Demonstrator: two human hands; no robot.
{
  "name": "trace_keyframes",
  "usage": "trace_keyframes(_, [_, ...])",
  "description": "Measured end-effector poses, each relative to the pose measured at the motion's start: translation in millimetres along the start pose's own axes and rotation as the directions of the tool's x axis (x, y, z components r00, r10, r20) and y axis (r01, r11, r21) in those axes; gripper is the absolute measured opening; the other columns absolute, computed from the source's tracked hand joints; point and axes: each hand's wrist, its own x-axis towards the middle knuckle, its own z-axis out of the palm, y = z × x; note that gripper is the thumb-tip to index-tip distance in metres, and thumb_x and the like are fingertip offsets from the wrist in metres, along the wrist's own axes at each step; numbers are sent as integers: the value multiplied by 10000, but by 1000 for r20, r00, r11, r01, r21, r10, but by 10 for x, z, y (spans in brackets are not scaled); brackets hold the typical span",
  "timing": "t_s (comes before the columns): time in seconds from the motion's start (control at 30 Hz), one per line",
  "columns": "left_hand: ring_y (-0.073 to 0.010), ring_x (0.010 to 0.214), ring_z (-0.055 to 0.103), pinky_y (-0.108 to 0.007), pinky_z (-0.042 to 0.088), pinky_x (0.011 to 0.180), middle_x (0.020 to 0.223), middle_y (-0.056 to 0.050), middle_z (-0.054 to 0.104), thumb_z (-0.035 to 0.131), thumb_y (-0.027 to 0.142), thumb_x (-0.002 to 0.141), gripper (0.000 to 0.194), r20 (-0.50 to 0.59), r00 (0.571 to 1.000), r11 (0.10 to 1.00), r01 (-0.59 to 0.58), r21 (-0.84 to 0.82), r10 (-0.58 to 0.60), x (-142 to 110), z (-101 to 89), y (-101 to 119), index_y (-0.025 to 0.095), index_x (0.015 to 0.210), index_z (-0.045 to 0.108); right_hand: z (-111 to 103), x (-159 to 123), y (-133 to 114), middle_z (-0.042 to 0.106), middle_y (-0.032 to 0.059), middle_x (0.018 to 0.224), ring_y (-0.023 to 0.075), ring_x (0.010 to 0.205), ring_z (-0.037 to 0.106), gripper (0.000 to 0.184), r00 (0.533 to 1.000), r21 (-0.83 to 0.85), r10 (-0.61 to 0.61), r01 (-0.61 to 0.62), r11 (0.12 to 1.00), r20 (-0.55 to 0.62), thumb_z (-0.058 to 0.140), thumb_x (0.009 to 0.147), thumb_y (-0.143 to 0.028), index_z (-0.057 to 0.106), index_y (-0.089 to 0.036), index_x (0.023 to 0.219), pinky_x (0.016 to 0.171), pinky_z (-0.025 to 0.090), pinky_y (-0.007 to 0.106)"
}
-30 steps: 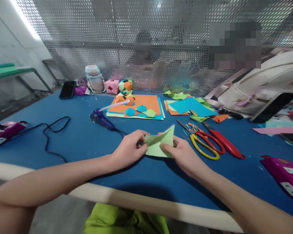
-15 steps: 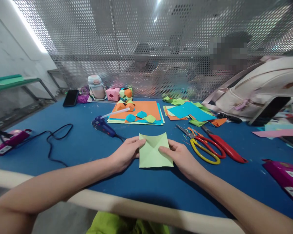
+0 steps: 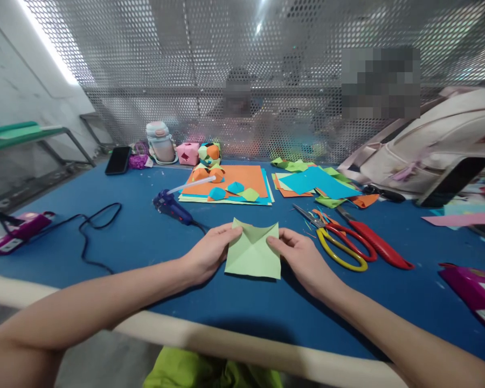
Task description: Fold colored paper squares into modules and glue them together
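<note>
A pale green square of paper [image 3: 253, 256] with diagonal creases is held up between my two hands, its upper edge dipping in the middle. My left hand [image 3: 210, 252] pinches its left edge near the top corner, thumb in front and fingers behind. On the opposite edge, my right hand [image 3: 301, 257] grips it the same way, the thumb lying on the front face. To the right of the paper lie scissors [image 3: 343, 249] with one red and one yellow handle, beside a red-handled cutting tool [image 3: 382, 245].
A blue glue gun [image 3: 172, 207] lies left of centre, its cord trailing. Stacked coloured sheets [image 3: 242, 175] carry folded paper pieces. More cut sheets [image 3: 315, 182] lie to the right. Magenta power strips [image 3: 472, 293] sit at both sides. A bottle [image 3: 160, 143] and backpack [image 3: 448, 145] stand farther back.
The paper's lower edge has swung slightly left and its top edge sags more. My right thumb has shifted up a little. Both hands keep hold of the sheet.
</note>
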Motion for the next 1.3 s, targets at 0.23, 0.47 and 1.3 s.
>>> trace_keyframes(0.23, [-148,725,646,-251,496,707,872,-73,709,590,255,798,195,-32,999,997,6,-77,-8,7,41,-2,143,941,660,23,-21,-12,663,21,751,172,694,587,286,998,-15,-28,27,1000,-51,655,693,-447,622,-179,787,648,455,302])
trace_keyframes(0.47, [-165,712,656,-284,498,725,846,-55,711,623,111,681,254,-40,999,998,33,-61,-35,-6,82,-8,148,931,651,40,-32,-14,675,48,772,182,691,593,316,997,-62,-49,45,997,-67,655,689,-458,634,-164,804,633,477,307])
trace_keyframes(1.3, [-155,694,630,-260,475,653,846,-46,699,547,34,613,432,-43,999,996,5,86,-2,-28,59,-59,141,1025,620,66,-57,-6,658,23,776,165,686,570,274,999,-76,-45,43,996,-15,636,717,-435,631,-178,812,636,451,291])
